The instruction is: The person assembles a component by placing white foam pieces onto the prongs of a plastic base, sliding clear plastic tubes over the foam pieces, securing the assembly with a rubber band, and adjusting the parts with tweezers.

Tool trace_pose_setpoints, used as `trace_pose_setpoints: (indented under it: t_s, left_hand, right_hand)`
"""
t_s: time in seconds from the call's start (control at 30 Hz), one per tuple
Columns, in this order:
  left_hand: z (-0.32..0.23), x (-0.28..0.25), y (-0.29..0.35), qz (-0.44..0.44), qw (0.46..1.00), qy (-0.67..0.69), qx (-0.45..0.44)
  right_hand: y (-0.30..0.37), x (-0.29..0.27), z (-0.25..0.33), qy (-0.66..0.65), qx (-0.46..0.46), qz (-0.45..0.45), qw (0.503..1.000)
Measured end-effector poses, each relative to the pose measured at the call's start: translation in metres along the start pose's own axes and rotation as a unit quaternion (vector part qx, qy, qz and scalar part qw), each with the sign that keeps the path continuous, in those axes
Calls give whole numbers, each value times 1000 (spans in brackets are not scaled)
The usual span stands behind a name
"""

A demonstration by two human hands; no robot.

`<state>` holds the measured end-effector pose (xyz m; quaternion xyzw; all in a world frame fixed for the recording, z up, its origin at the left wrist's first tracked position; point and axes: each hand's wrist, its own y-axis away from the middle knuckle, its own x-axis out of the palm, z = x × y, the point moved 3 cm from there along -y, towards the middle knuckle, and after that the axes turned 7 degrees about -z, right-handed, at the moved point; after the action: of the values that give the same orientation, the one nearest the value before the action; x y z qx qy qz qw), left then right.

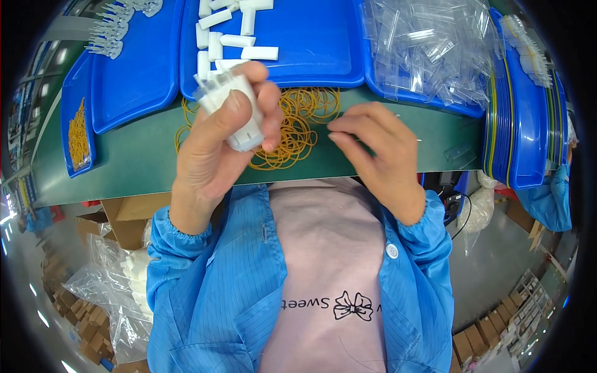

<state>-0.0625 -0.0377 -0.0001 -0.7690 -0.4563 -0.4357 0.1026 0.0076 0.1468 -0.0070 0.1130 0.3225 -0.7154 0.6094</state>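
- Across the middle, a green table (143, 158) carries everything at work.
- At twelve o'clock, a wide blue tray (311, 46) holds loose white pieces (260, 53), gathered toward its ten o'clock corner.
- Between one and two o'clock, another blue tray (474, 112) is heaped with clear plastic cases (429, 50).
- At ten o'clock, a third blue tray shows clear pronged parts (107, 34) at its far end.
- Toward two o'clock, the right hand (385, 146) is curled, thumb and forefinger tips close together; whether they pinch anything cannot be told.
- Toward ten o'clock, the left hand (211, 140) is raised, thumb and fingers closed around a white block.
- Just past twelve, yellow-brown rubber bands (292, 140) lie in loops between the hands.
- Between ten and eleven, the white block (245, 128) tilts in the left hand, its clear prongs pointing toward eleven.
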Motion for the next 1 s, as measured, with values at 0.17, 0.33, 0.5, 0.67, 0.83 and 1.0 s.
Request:
trace_pose_setpoints:
  t_s: [0.17, 0.33, 0.5, 0.67, 0.83, 1.0]
  left_hand:
    - [-11, -2, 4, -69, 982, -128, 116]
    - [-9, -2, 7, -71, 967, -190, 152]
    - [-4, 3, 8, -41, 918, -382, 103]
    - [26, 13, 1, 34, 896, -439, 57]
    - [37, 19, -7, 69, 838, -532, 101]
    - [37, 31, -4, 60, 745, -651, 131]
  right_hand:
    - [-4, 21, -4, 191, -121, -30, 974]
    - [-6, 26, -5, 220, -141, -42, 964]
    - [-10, 11, -4, 120, -69, -73, 988]
    - [-13, -4, 11, -60, 33, -44, 997]
    - [-9, -11, 17, -165, 55, -16, 985]
    - [-10, -25, 23, -444, 152, -13, 883]
